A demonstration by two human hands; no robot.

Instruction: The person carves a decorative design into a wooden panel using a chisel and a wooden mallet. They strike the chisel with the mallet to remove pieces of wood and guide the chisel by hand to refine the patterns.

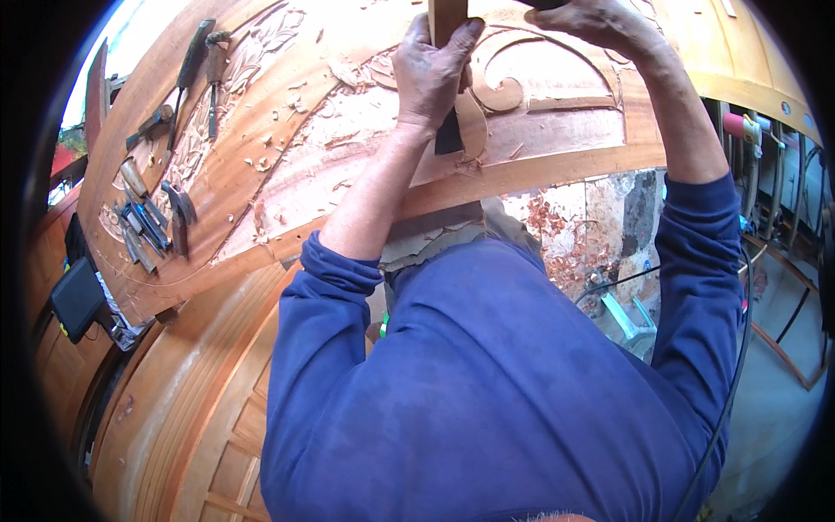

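Observation:
My left hand [432, 74] is wrapped round the wooden handle [448, 19] of a chisel, held upright. Below the fist its dark, flat blade [449, 137] reaches down to the carved wooden panel [557, 143], beside a raised scroll [500, 94]. Farther right and higher, my right hand [600, 24] is closed at the upper edge, its fingers curled by a dark object that the frame cuts off. Pale shavings [348, 74] lie over the carving.
On the panel's left lie several carving tools [146, 222], a dark-handled chisel [193, 56] and a hammer [150, 126]. A dark box-like device [76, 300] stands at the left corner. Shavings [552, 230] cover the floor near a pale green stool [628, 317]. A black cable [739, 374] hangs at right.

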